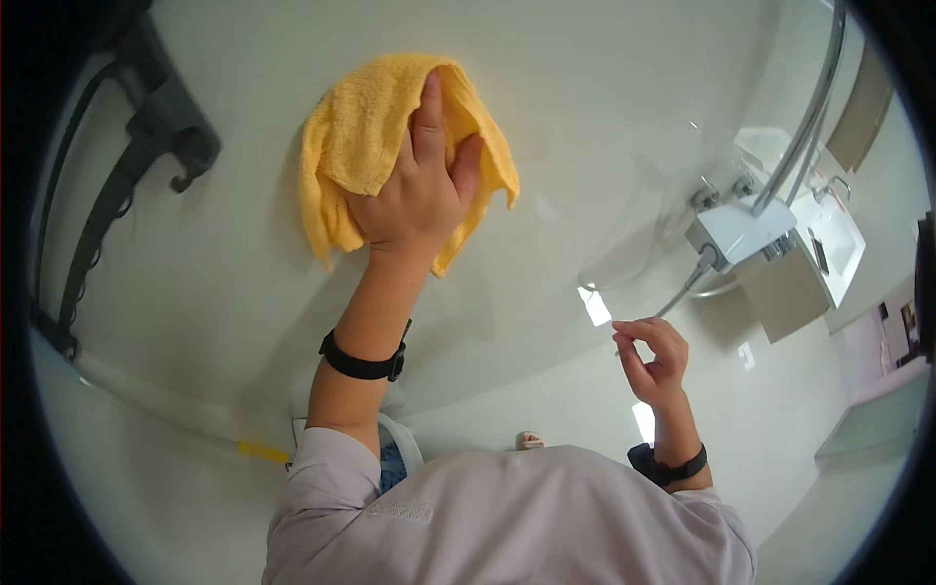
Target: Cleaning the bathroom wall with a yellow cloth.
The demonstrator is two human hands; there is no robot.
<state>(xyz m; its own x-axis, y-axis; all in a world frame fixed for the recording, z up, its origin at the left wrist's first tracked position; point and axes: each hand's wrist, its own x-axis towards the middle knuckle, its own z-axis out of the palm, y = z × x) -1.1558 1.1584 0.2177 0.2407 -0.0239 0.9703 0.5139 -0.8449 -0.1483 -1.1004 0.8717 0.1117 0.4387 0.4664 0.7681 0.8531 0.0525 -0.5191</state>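
My left hand (pixel 414 200) is raised against a pale, glossy wall (pixel 556 127), pressing a yellow terry cloth (pixel 361 136) to it. The cloth drapes over part of the hand and hides some fingers; one finger and the thumb show, stretched out. Lower and to the right, my right hand (pixel 663 356) is held in the air with thumb and forefinger brought together. Whether anything small sits in that pinch cannot be made out. Behind its fingers runs a thin grey hose (pixel 687 285) from the shower mixer (pixel 738 232).
A metal shower pipe (pixel 814 107) rises from the mixer at right. Beyond stands a white washbasin (pixel 834 239) on a cabinet (pixel 780 297). A dark grey handled fixture (pixel 146 136) with a cable is at far left. Below my left arm is a white-rimmed bucket (pixel 408 441) with something blue inside.
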